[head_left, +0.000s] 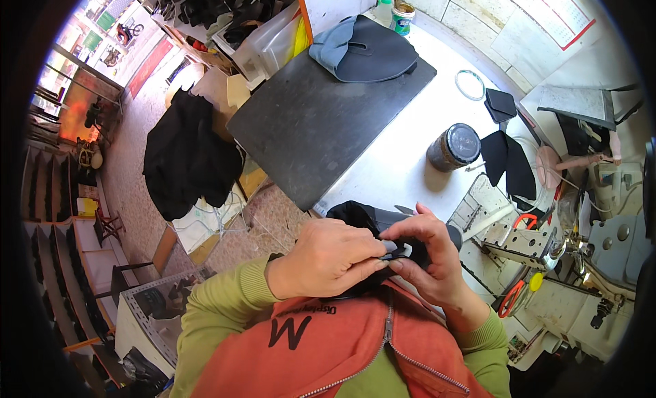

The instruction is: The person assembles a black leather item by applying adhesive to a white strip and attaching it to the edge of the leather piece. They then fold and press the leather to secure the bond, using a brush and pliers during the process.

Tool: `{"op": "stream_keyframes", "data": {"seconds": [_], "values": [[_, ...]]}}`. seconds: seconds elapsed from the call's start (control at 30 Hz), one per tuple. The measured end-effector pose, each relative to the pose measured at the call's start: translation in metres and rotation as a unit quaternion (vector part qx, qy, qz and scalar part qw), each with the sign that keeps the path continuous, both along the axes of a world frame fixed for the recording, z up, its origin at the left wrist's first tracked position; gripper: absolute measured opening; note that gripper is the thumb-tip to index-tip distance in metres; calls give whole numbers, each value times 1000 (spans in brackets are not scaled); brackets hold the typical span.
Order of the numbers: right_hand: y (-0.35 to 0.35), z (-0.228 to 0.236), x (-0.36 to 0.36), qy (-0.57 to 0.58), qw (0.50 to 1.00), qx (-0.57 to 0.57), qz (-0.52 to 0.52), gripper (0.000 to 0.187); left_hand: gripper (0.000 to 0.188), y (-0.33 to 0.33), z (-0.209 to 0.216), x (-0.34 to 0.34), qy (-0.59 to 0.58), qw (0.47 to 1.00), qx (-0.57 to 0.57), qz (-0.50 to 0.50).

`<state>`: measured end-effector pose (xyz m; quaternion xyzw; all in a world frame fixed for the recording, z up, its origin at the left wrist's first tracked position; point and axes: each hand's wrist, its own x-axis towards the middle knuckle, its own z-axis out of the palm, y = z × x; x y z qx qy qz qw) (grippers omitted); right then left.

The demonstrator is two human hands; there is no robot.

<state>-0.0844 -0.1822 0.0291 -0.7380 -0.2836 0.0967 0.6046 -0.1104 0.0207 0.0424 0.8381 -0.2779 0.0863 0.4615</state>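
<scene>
Both of my hands are together close in front of my chest, over a black piece of soft material (359, 215) with a grey edge. My left hand (335, 254) pinches a folded edge of it between thumb and fingers. From the other side, my right hand (430, 251) closes thumb and forefinger on the same edge, where a small pale grey bit shows. A pointed metal blade (404, 210) sticks out just beyond the right fingers; its handle is hidden. The exact kind of the black piece is not plain.
Ahead stands a white table (403, 141) with a dark board (335, 111), a grey-and-black cut piece (372, 49) and a dark-lidded jar (454, 148). A sewing machine (523, 244) and orange-handled scissors (511, 299) are at right. Black cloth (188, 158) hangs at left.
</scene>
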Motion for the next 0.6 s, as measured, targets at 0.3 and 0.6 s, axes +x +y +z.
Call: {"op": "stream_keyframes", "data": {"seconds": [0.3, 0.6], "values": [[-4, 7, -2, -6, 998, -52, 39, 22, 21, 18, 29, 5, 65, 987, 141, -38], [2, 14, -3, -29, 994, -80, 63, 25, 17, 22, 23, 1, 47, 990, 133, -26]]}}
